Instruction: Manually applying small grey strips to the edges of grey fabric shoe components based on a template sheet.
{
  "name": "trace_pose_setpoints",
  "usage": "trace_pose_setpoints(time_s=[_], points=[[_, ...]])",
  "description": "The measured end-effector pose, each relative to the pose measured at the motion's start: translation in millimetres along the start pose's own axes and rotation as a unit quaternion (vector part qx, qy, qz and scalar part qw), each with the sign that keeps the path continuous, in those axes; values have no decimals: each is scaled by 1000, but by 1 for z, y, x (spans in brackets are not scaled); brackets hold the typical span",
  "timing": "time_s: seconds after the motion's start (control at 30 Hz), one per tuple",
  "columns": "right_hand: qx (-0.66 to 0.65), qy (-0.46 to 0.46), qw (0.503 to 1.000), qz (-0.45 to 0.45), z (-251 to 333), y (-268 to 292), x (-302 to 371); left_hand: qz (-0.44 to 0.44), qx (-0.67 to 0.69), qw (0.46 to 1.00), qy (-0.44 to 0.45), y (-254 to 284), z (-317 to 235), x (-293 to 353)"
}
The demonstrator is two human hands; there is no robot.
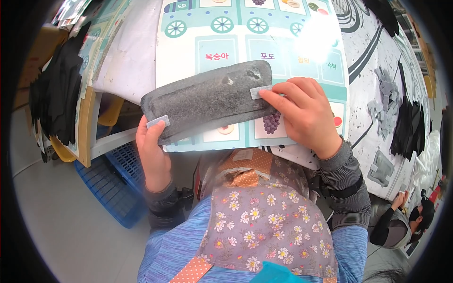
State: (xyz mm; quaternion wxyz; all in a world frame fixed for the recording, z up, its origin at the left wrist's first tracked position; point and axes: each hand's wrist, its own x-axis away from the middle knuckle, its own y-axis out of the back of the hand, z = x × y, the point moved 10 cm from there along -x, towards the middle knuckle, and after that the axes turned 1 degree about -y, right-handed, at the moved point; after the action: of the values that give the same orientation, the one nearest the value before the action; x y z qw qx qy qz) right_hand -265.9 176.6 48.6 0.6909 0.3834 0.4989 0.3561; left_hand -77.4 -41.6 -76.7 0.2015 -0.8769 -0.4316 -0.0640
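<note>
While left hand (153, 153) and right hand (306, 112), nearly closed, pinch its ends | dark-grey pad (203, 101) slants | oblong, round-cornered, mottled, blemished near right end | pale end tabs (255, 94)

This looks like a handwork workshop: black strips (409, 129) stacked at ten and three o'clock, grey tabs (388, 92) heaped beside the latter on the desk (365, 81), a blue basket (106, 188) at eight, a flowered apron (271, 221) at five, another person (396, 231) near four.
</note>
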Motion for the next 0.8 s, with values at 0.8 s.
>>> trace_pose_setpoints(time_s=[0.8], points=[[54, -38, 998, 7, -8, 3, 5, -14, -17, 999, -28, -3, -6, -1]])
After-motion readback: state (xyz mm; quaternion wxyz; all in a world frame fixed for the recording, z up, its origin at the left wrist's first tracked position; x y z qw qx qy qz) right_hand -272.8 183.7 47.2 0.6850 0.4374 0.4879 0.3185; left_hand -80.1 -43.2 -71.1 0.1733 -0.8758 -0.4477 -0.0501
